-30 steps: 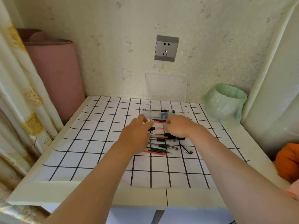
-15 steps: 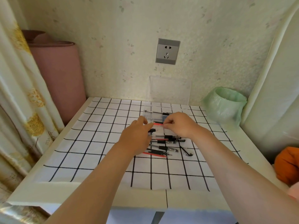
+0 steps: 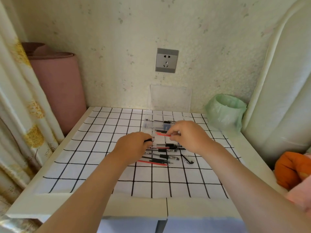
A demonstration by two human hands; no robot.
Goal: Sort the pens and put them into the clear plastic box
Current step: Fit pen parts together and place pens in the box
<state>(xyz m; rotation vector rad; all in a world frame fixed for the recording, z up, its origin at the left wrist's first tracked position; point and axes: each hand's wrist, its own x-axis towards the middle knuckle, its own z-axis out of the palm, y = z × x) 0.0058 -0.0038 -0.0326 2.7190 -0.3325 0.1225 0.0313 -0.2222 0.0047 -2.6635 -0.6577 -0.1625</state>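
On the table, scene centre: a white cloth with black grid is spread; both hands are met over it.
Left hand: curled with fingers drawn together, a dark pen end is pinched at the fingertips; its rest is hidden by the hand.
Right hand: thumb and forefinger are clamped on a red pen, which is held level, tip toward 9 o'clock.
Hands relation: kept near each other, not touching; the red pen is spanned across the gap between them.
Clear plastic box: laid at 12 o'clock from the hands, partly covered by the right hand; a black-capped pen is seen along its far edge, a bluish label inside. Whether the red pen is touching the box cannot be told.
Loose pens: scattered at 6 o'clock from the box, just below the hands; black and red ones are mixed, mostly lying left-right.
Pen clip piece: dropped at 3 o'clock of the loose pile.
Clear lid: leaned upright against the wall at 12 o'clock.
Wall socket: mounted above the lid.
Green bag bin: placed at 2 o'clock.
Pink roll: stood at 10 o'clock.
Orange item: seen at 4 o'clock.
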